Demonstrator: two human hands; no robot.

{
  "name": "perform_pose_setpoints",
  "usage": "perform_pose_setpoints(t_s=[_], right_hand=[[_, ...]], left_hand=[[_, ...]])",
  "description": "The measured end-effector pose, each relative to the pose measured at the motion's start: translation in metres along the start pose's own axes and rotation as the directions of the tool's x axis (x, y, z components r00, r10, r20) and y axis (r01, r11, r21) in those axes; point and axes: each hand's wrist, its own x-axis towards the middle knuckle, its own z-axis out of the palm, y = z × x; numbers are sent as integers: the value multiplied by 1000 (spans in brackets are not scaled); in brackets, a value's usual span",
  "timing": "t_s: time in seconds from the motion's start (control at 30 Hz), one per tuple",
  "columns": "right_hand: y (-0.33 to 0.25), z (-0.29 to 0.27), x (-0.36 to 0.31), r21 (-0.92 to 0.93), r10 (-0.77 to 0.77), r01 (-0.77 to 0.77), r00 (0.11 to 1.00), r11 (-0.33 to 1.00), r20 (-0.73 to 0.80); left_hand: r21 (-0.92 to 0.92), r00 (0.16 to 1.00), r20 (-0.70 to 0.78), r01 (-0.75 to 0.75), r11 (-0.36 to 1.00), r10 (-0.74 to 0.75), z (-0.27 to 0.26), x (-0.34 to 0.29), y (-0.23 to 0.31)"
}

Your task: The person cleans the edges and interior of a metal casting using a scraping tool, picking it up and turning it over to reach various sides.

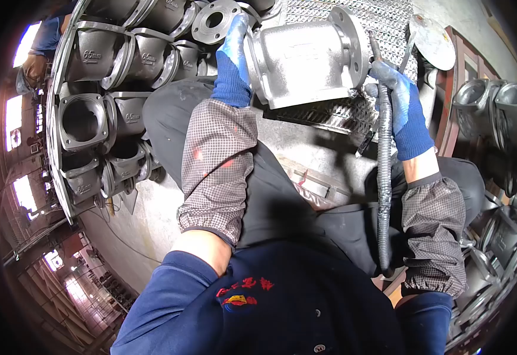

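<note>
A grey cast-metal valve body (pixel 309 59) with round flanges lies on a metal mesh surface (pixel 383 18) in front of me. My left hand (pixel 233 56), in a blue glove, grips its left flange. My right hand (pixel 397 94), also gloved in blue, is closed around a tool with a thick ribbed hose (pixel 384 177) that hangs down past my knee. The tool's tip sits at the right flange of the valve body. Checked sleeve covers wrap both forearms.
A stack of similar grey valve bodies (pixel 101 89) fills a rack on my left. More castings (pixel 495 106) stand at the right and lower right (pixel 501 236). A round metal disc (pixel 433 38) lies beyond the mesh. Another person's arm (pixel 42 44) shows at far upper left.
</note>
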Motion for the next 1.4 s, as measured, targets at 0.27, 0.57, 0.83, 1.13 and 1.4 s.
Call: perform_pose_setpoints(t_s=[0.27, 0.57, 0.83, 1.13, 1.4], right_hand=[[-35, 14, -59, -266, -122, 214, 938, 940, 326], [-28, 41, -48, -408, 168, 135, 763, 903, 624], [-34, 42, -51, -570, 272, 71, 826, 818, 493], [-27, 18, -45, -429, 272, 43, 713, 902, 646], [-53, 1, -63, -390, 224, 53, 744, 919, 630]], left_hand=[[108, 987, 143, -83, 991, 67, 10, -8, 3], [249, 979, 82, -201, 947, 186, 3, -7, 4], [318, 991, -24, -115, 941, 129, 33, -28, 6], [566, 946, 185, -325, 758, 268, 40, -32, 11], [762, 796, 459, -581, 286, 395, 38, -38, 9]])
